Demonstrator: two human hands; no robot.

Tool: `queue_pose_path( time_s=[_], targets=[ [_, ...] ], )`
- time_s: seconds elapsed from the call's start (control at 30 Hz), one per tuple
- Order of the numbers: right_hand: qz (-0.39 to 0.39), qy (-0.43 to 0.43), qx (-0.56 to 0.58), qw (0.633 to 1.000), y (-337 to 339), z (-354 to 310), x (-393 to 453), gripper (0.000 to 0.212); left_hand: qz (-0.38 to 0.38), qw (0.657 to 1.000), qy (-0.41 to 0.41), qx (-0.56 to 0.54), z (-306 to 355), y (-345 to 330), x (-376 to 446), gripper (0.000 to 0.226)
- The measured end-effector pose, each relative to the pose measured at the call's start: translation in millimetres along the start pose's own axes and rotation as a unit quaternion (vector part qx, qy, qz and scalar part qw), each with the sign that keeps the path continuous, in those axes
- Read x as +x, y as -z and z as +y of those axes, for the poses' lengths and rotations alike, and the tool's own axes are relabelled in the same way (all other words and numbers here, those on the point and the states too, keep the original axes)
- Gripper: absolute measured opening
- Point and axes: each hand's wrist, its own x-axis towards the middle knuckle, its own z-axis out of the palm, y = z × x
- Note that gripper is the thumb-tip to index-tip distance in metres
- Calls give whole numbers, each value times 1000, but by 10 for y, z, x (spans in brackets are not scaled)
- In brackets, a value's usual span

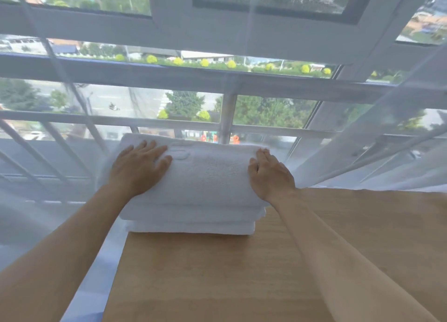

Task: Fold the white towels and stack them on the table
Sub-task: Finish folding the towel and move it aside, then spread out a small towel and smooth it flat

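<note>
**Settling the top towel square on the stack**

I have both palms flat on the top white folded terry towel (208,174), which lies on a stack of white folded towels (191,221) at the far left corner of the pale wooden table (242,273). My left hand (139,168) presses the towel's left end with fingers straight and slightly spread; my right hand (271,174) lies along the right end, fingers straight and together. Neither one grasps anything.

To finish this well, I judge I should press evenly downward, squeeze the air out, then nudge the ends inward until the top towel's edges line up with the layers beneath; at present it overhangs them on both sides.

The stack sits tight to the table's left edge, with the far side just beside the sheer white curtain (387,128) and the window railing (227,118). Any push leftward or away risks tipping it off. Open tabletop lies toward me and to my right, so corrections should go there.
</note>
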Motion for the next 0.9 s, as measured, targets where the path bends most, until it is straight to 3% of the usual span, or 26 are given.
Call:
queue_pose_path(
  time_s=[0.2, 0.43, 0.63, 0.9],
  targets=[
    [25, 17, 9, 1000, 143, 160, -352, 59, -39, 993, -101, -56, 862, -101, -127, 68],
    [56, -18, 13, 998, 502, 823, -932, 57, -42, 957, -252, -134, 2065, -208, -478, 51],
    [58, -52, 7, 997, 1012, 1869, -1664, 61, -46, 951, -274, -133, 3163, -398, -1049, 45],
    [111, -94, -2, 989, 1566, 3483, -2749, 59, -33, 939, -321, -121, 5217, -418, -1783, 46]
  ],
)
